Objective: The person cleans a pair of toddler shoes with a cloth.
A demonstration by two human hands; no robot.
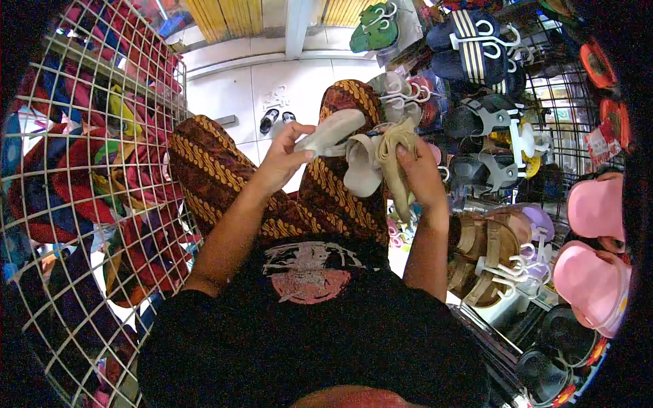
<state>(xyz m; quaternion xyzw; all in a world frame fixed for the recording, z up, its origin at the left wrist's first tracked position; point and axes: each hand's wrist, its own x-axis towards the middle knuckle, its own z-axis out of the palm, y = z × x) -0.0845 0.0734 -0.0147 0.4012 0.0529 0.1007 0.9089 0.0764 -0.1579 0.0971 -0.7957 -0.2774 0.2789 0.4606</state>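
My left hand (284, 160) pinches the edge of a pale grey-white sandal (333, 132) between thumb and fingers, out in front of my knees. Beside it hangs a second, cream sandal (362, 178) with a broad strap, sole pointing down toward my lap. The two overlap near their straps. My right hand (423, 175) is closed around a bunched beige cloth (393, 166), which droops in folds right against the cream sandal. Part of the cloth is hidden behind my fingers.
A wire grid (129, 170) with colourful goods behind it rises on my left. Racks on my right hold navy striped sandals (469, 47), brown sandals (486, 262) and pink sandals (592, 282). Small dark sandals (270, 121) lie on the white tiled floor (228, 85) ahead.
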